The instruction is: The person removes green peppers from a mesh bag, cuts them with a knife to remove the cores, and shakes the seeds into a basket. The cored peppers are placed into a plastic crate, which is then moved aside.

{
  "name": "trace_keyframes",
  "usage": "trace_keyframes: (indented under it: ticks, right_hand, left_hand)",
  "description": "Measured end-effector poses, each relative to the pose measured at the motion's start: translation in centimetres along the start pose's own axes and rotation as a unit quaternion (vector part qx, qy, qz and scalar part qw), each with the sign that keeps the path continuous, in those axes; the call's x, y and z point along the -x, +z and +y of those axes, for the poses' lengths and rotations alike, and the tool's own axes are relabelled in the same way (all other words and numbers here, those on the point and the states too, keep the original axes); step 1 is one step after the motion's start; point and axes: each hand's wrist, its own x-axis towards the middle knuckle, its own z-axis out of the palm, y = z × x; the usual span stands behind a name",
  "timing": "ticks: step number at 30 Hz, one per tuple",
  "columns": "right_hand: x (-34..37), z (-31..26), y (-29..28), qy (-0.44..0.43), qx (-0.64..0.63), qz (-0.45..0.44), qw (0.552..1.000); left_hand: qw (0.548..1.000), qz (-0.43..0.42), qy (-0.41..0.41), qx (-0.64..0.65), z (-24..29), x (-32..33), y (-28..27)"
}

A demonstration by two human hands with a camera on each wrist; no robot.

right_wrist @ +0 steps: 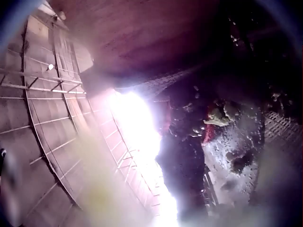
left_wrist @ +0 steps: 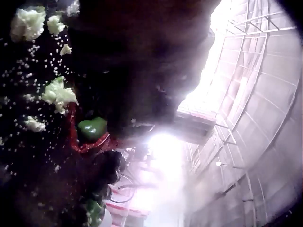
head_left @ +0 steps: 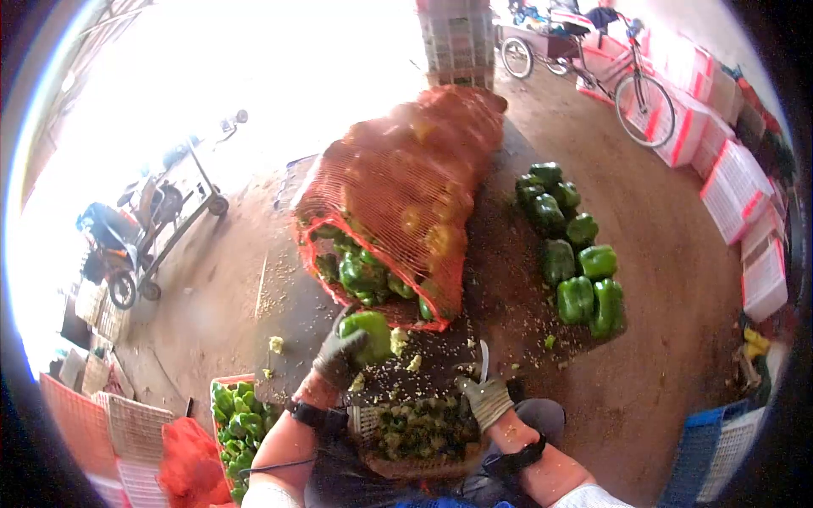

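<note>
In the head view the gloved left hand grips a green pepper just below the mouth of a red mesh sack full of peppers. The gloved right hand holds a knife, blade pointing up. Between the hands, pale core pieces and seeds lie on the dark surface. A basket of cores stands below them. The left wrist view shows a green pepper by red mesh; its hand is too dark to make out. The right wrist view is blurred.
Several green peppers stand in rows at the right. A crate of peppers is at lower left. Stacked crates, a tricycle and a wheeled cart stand farther out. A blue crate is at lower right.
</note>
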Motion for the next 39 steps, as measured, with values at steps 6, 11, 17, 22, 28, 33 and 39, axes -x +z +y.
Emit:
trace_keyframes:
  ticks: [6,11,17,22,28,33,39]
  right_hand:
    - [-1.8,3.3,3.1,-0.101,0.122,-0.033,0.987]
    - [-5.8,8.2,5.0,-0.281,0.174,0.01,0.944]
    - [-1.8,-4.6,9.4,-0.131,0.098,-0.101,0.981]
    - [-2.3,-3.9,9.9,-0.199,0.024,-0.136,0.97]
    - [-2.7,-3.0,8.0,-0.211,0.049,-0.108,0.97]
    - [-2.8,-2.1,6.9,-0.224,0.05,-0.153,0.961]
    - [-1.9,-3.6,6.6,-0.19,0.032,-0.187,0.963]
  left_hand:
    - [0.999,0.019,0.004,-0.049,-1.8,2.3,0.2]
    - [0.994,0.069,0.073,-0.042,-2.5,-0.3,-0.8]
    - [0.924,0.05,0.292,-0.241,-1.4,2.0,-0.3]
    - [0.816,0.018,0.391,-0.425,-1.7,0.9,-1.5]
    - [0.778,-0.024,0.385,-0.496,-2.6,-0.3,-0.8]
    - [0.754,-0.074,0.397,-0.518,-2.1,-0.2,0.7]
    - [0.832,-0.044,0.403,-0.379,-3.1,0.4,2.6]
